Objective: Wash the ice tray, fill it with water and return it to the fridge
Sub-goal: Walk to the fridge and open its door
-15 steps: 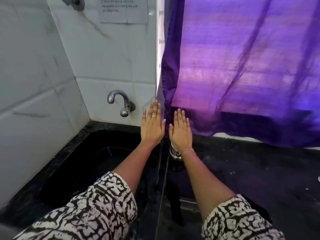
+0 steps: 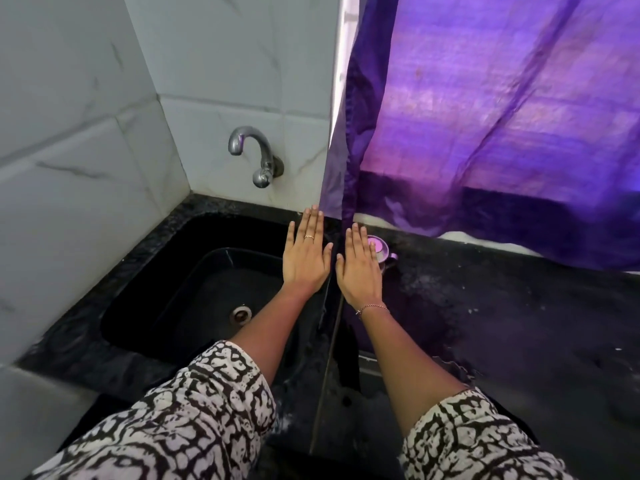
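Observation:
My left hand (image 2: 306, 256) and my right hand (image 2: 360, 268) are stretched out flat, palms down, side by side with the fingers together and nothing in them. The left hand hovers over the right edge of the black sink (image 2: 166, 271); the right hand is over the black counter (image 2: 502, 323). A chrome tap (image 2: 258, 155) sticks out of the tiled wall above the sink, with no water running. No ice tray is in view.
A small steel cup (image 2: 382, 252) stands on the counter just beyond my right hand. A purple curtain (image 2: 502, 116) hangs behind the counter on the right. White marble-look tiles (image 2: 86, 150) cover the left and back walls. The sink drain (image 2: 241, 314) shows.
The view has tilted down, so the sink basin and drain show more. Both hands stay flat and side by side, now a little lower in the view.

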